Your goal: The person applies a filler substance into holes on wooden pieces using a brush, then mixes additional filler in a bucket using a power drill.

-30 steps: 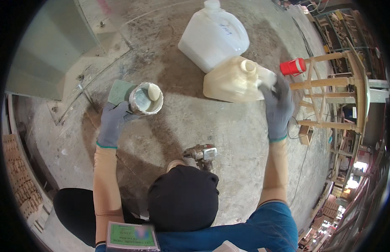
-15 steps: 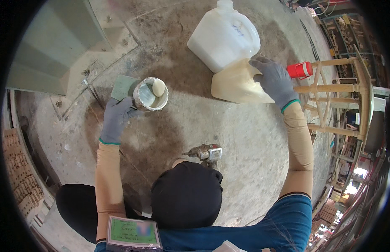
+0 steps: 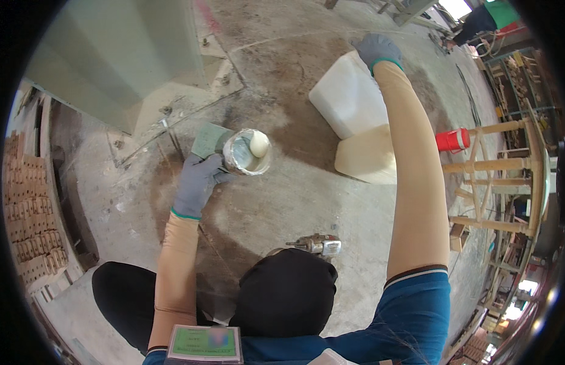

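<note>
My left hand [image 3: 195,182], in a grey glove, grips a small round tub [image 3: 234,165] with a whitish, crusted rim. Inside it are pale paste or liquid and a rounded cream-coloured object [image 3: 258,145], whose kind I cannot make out. A flat grey-green pad [image 3: 208,140] lies against the same hand, beside the tub. At far right, my gloved right hand [image 3: 378,51] is curled over the neck end of a white plastic jug [image 3: 350,97]; its fingertips and the jug's neck are hidden. A yellowish translucent container [image 3: 364,157] is in front of the jug, partly behind my right forearm.
A metal power tool [image 3: 319,244] lies on the concrete floor before my knee. Right of my forearm are a red cup-like container [image 3: 452,140] and a wooden stool [image 3: 495,164] on its side. A bolted metal column base [image 3: 173,97] stands at far left. Another person [image 3: 477,27] is in the far right corner.
My right hand has left the yellowish container and reached farther away, to the top of the white jug. The left hand still holds the tub. The whole view has shifted.
</note>
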`<state>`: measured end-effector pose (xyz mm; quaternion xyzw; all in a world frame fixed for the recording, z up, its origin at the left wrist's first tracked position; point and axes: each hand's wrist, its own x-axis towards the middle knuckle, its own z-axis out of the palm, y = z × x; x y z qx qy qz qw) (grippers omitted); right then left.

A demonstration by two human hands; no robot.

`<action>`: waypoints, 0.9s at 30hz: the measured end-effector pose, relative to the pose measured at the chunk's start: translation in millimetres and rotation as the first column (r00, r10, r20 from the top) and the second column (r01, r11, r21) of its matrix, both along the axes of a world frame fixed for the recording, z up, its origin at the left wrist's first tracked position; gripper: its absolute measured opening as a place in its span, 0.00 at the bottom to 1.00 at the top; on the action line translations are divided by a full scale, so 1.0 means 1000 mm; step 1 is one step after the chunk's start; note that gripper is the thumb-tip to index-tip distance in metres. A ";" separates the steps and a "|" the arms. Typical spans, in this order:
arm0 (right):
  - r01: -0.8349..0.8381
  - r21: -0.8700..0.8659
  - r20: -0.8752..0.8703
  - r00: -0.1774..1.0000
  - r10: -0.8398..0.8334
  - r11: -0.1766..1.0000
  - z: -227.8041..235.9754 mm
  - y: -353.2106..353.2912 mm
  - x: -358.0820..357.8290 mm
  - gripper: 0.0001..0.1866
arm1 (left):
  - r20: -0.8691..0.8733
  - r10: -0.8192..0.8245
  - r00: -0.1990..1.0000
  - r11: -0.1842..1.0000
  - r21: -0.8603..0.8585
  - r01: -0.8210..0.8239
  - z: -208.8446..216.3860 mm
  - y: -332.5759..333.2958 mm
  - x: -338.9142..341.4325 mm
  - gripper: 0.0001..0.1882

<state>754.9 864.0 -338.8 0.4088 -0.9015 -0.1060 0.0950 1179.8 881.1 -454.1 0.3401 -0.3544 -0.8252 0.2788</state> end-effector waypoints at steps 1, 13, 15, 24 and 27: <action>0.036 0.025 -0.027 0.999 -0.035 0.999 -0.005 -0.009 0.003 0.19 | 0.008 0.013 1.000 1.000 0.012 -0.013 0.001 -0.001 0.000 0.18; -0.055 0.256 -0.026 0.998 0.064 0.965 -0.006 -0.019 -0.010 0.28 | 0.038 -0.021 0.999 1.000 0.018 0.021 -0.019 -0.003 0.001 0.20; -0.089 0.273 -0.001 0.996 0.093 0.958 -0.002 -0.017 -0.011 0.29 | 0.029 -0.030 0.999 0.999 0.017 0.030 -0.019 -0.005 -0.001 0.20; -0.207 0.051 0.033 0.978 0.206 0.977 -0.005 0.008 -0.035 0.35 | -0.078 0.019 0.997 0.998 0.062 -0.014 -0.020 -0.008 0.004 0.23; -0.132 -0.180 -0.009 0.991 0.133 0.975 0.015 0.038 -0.052 0.32 | -0.104 0.021 0.994 0.996 0.091 -0.012 -0.026 -0.009 -0.007 0.21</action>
